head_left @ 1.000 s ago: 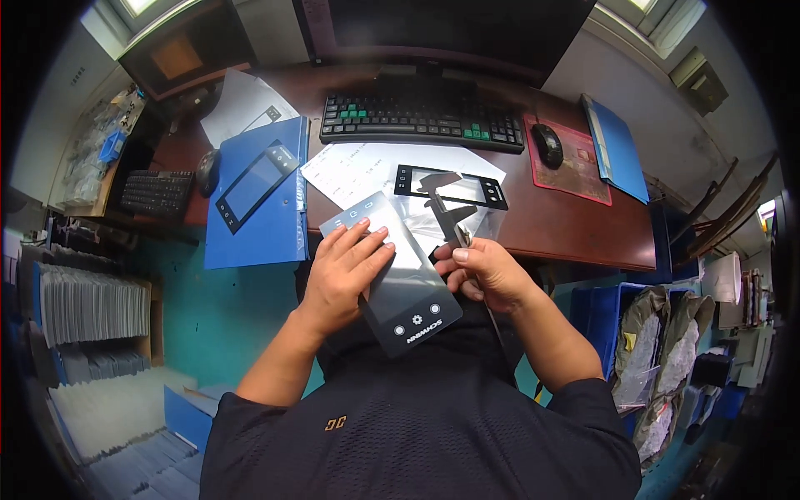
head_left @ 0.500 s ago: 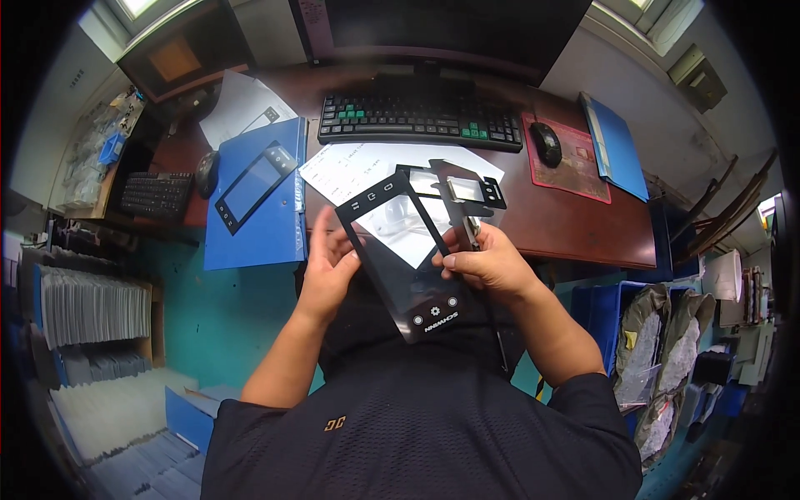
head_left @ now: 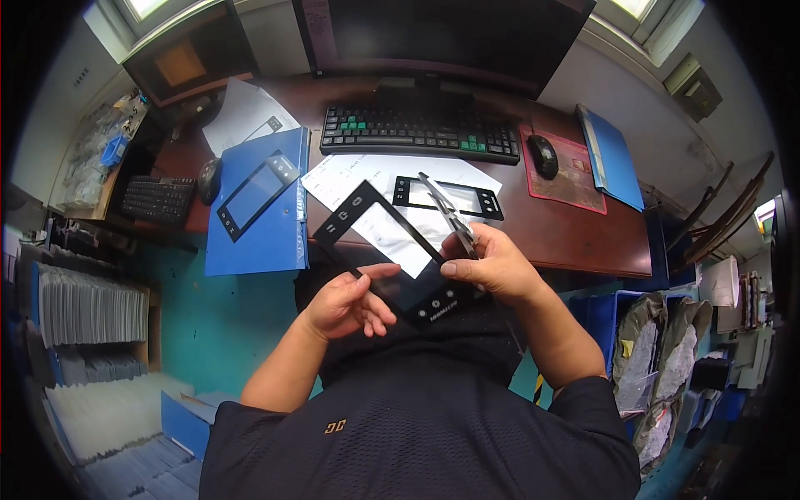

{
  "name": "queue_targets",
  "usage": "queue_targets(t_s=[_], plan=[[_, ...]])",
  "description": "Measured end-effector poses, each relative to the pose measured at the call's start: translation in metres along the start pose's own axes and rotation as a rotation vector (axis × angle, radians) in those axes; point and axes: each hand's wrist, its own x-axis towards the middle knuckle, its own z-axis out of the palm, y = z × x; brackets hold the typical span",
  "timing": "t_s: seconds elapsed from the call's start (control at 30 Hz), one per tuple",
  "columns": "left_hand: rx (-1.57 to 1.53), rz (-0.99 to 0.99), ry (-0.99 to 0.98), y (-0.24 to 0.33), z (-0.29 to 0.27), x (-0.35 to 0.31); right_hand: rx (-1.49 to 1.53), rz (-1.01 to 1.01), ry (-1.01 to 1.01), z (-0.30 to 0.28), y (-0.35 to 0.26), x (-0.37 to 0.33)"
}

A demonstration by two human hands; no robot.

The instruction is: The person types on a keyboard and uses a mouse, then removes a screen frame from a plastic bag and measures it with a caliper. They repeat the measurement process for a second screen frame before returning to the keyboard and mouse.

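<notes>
A black-bordered glass panel (head_left: 340, 218) with a clear window and white icons is tilted in front of me. My right hand (head_left: 496, 265) has its thumb on the panel's right edge and also grips a metal caliper (head_left: 450, 212), seen almost edge-on. At the panel's lower left edge, my left hand (head_left: 348, 305) has thumb and index finger against it, its other fingers loosely curled. Beyond, a second similar panel (head_left: 407, 193) lies on white paper (head_left: 333, 177). A third panel (head_left: 239, 218) rests on a blue folder (head_left: 254, 254) at the left.
A black keyboard (head_left: 417, 129) sits below a large monitor (head_left: 450, 42). To the right are a mouse (head_left: 542, 157) on a red mat (head_left: 575, 187) and another blue folder (head_left: 612, 158). Stacked sheets (head_left: 87, 304) stand at left; blue bins (head_left: 602, 312) with wrapped bundles at right.
The held panel has turned and its lower end has swung right. My left hand has shifted lower along its edge. The caliper has tilted, uncovering more of the panel on the paper.
</notes>
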Motion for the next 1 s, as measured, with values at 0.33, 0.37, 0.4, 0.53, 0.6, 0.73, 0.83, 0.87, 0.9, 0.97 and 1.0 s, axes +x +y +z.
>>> queue_targets(t_s=[0.33,0.37,0.4,0.53,0.6,0.73,0.83,0.87,0.9,0.97,1.0], plan=[[0.149,0.462,-0.010,0.040,0.004,-0.015,-0.197,-0.176,0.180,-0.033,-0.011,-0.010],[0.320,0.445,0.201,0.041,0.005,-0.014,-0.198,-0.174,0.177,-0.033,-0.009,-0.011],[0.490,0.422,0.412,0.042,0.006,-0.011,-0.234,-0.222,0.157,-0.034,-0.009,-0.011],[0.421,0.526,0.413,0.048,0.042,0.003,-0.404,-0.407,0.147,-0.029,-0.003,-0.011],[0.467,0.545,0.453,0.053,0.059,0.004,-0.550,-0.517,0.162,-0.025,-0.005,-0.013],[0.569,0.567,0.511,0.061,0.071,0.006,-1.025,-0.842,0.252,-0.025,-0.009,-0.015],[0.593,0.552,0.523,0.064,0.076,0.004,-1.261,-0.805,0.253,-0.019,-0.022,-0.022],[0.598,0.550,0.531,0.064,0.076,0.003,-1.261,-0.803,0.253,-0.018,-0.023,-0.022],[0.604,0.549,0.541,0.064,0.076,0.002,-1.310,-0.815,0.262,-0.017,-0.024,-0.023],[0.596,0.554,0.537,0.064,0.078,0.001,-1.359,-0.826,0.270,-0.014,-0.025,-0.023],[0.587,0.560,0.531,0.064,0.078,0.001,-1.375,-0.844,0.268,-0.012,-0.026,-0.023]])
